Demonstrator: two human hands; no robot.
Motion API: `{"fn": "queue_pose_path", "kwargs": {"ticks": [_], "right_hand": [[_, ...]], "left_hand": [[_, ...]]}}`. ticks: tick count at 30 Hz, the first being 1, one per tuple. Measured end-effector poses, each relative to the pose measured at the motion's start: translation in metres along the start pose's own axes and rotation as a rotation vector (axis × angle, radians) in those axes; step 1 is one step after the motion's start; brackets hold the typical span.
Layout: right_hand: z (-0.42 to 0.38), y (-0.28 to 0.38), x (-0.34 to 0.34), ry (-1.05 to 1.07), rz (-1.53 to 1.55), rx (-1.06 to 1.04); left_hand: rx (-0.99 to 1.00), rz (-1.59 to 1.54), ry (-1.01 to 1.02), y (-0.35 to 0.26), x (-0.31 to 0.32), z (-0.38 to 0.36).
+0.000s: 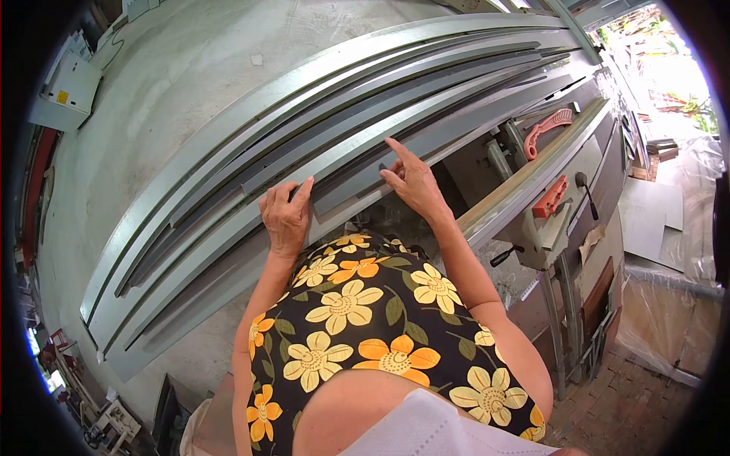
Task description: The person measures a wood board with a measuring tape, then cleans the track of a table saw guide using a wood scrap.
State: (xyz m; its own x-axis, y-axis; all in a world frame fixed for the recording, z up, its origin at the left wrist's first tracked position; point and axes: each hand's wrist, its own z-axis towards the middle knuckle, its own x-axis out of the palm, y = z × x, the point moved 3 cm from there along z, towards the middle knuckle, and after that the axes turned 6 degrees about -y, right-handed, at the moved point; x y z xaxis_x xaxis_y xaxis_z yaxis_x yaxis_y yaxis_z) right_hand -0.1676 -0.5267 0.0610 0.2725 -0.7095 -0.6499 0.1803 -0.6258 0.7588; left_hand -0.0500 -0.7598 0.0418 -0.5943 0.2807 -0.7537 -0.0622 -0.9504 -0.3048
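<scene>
Several long grey metal strips [342, 91] lie side by side, looking curved in the wide view. My left hand [285, 216] is at the near strips, its fingers bent and its thumb and forefinger apart around a small dark thing too small to name. To the right, my right hand [413, 178] is over the near grey strip [456, 125], the index finger stretched out and the thumb apart from it. A small dark piece shows near that thumb; whether the hand touches it is unclear.
At the right is a wooden-edged bench [532, 171] with a pink-handled tool [546, 131], a red block [550, 196] and a black-handled clamp [506, 255]. A white box [68, 87] stands at the upper left. Flat panels [646, 216] lie at the far right.
</scene>
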Motion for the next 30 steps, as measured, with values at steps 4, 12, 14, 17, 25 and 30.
{"fn": "queue_pose_path", "kwargs": {"ticks": [4, 12, 14, 17, 25, 30], "right_hand": [[0.001, 0.006, 0.005, 0.099, -0.082, 0.032], [0.002, 0.002, 0.011, 0.166, -0.220, 0.091], [0.000, 0.002, 0.002, 0.131, -0.210, 0.110], [-0.007, 0.005, -0.023, 0.022, -0.140, 0.100], [-0.054, -0.040, -0.149, -0.624, -0.112, 0.234], [-0.119, -0.117, -0.224, -0.984, -0.539, 0.510]], "left_hand": [[0.026, -0.008, -0.012, 0.000, 0.001, -0.005], [0.013, -0.025, -0.001, -0.001, 0.006, -0.013], [0.008, -0.024, 0.002, -0.001, 0.007, -0.013], [-0.003, -0.036, 0.010, -0.001, 0.006, -0.013], [-0.033, -0.045, 0.052, 0.004, 0.005, -0.016], [-0.049, -0.026, 0.099, 0.016, 0.009, -0.018]]}}
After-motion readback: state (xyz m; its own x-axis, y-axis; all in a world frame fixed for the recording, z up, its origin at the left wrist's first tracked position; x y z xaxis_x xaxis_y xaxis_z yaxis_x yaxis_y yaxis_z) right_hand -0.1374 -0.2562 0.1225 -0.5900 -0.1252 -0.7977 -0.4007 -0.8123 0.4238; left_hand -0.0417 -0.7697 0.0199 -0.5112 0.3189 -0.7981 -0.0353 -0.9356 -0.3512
